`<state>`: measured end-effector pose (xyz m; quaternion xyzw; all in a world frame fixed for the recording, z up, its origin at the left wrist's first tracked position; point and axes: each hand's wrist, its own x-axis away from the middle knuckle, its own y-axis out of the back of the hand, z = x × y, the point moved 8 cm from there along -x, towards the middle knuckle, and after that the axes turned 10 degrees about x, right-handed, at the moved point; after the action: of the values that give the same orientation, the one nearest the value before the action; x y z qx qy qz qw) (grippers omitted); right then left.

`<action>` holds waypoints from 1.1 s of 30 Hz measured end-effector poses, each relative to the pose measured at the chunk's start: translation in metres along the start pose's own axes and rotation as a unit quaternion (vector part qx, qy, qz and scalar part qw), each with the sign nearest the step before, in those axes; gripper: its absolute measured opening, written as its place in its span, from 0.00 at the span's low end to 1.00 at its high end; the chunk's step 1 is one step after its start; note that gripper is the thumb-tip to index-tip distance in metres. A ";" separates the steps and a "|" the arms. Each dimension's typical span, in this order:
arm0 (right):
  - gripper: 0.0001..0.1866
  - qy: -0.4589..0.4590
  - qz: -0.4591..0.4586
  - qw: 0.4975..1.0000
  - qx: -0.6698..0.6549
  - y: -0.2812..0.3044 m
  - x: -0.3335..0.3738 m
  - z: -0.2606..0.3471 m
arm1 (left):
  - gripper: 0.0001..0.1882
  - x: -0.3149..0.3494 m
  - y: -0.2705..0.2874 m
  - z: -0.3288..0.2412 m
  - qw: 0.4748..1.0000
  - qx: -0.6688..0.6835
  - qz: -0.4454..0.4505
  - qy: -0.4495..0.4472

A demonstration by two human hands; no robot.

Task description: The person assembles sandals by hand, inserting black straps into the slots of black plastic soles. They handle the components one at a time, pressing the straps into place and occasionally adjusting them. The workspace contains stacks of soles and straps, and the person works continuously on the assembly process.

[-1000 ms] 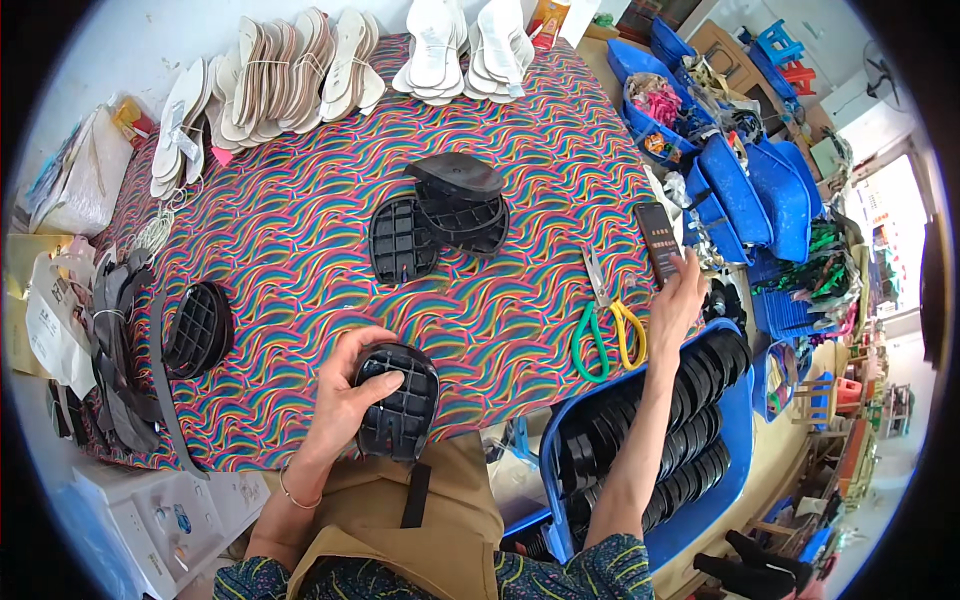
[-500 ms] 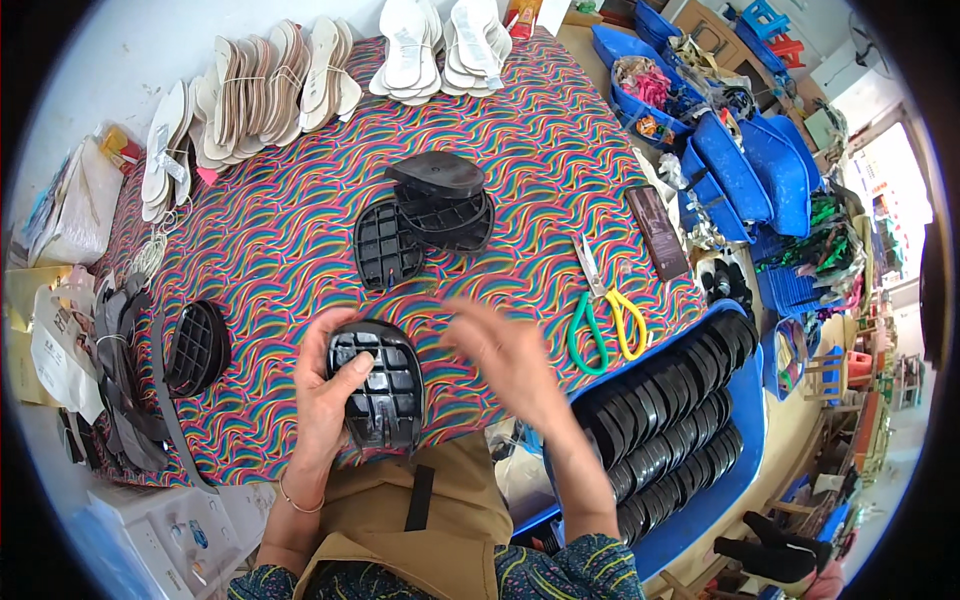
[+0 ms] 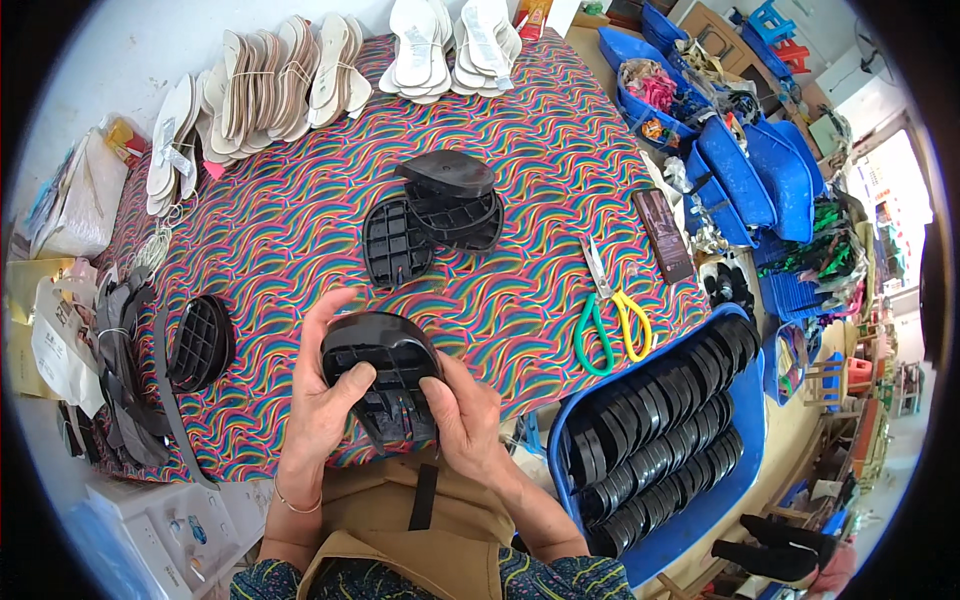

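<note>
Gripping a black, gridded shell-like piece (image 3: 394,384) from both sides, the left hand (image 3: 320,402) and right hand (image 3: 470,418) rest their thumbs on its ribs, above the near edge of the patterned tablecloth (image 3: 525,310). It looks light, stiff and rather slick, hard to break; the curved side rims and raised ribs seem the surest holds.

Bright; opening (image 3: 892,195) at right glaring; edges bowed.
</note>
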<state>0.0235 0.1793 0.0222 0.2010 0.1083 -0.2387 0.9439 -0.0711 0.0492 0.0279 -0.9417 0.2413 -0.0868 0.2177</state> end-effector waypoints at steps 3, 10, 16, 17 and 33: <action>0.16 0.030 -0.005 1.000 -0.009 -0.001 0.002 0.008 | 0.45 0.005 0.003 -0.003 1.000 -0.004 0.014 -0.004; 0.17 -0.121 0.046 0.983 -0.132 -0.005 0.012 -0.015 | 0.62 0.004 0.000 0.005 0.963 0.236 0.123 0.048; 0.20 -0.170 0.056 0.957 -0.230 -0.006 0.014 -0.020 | 0.61 0.004 0.005 0.035 0.914 0.368 0.077 0.155; 0.21 -0.166 0.054 0.960 -0.219 -0.004 0.013 -0.019 | 0.60 0.006 0.007 0.042 0.904 0.387 0.068 0.168; 0.19 -0.114 -0.176 0.976 -0.068 0.029 0.017 -0.045 | 0.31 0.023 -0.013 0.076 0.971 0.176 0.066 0.149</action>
<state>0.0478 0.2150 -0.0133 0.0859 0.0499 -0.4140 0.9049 -0.0253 0.0762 -0.0329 -0.8471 0.3134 -0.2530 0.3466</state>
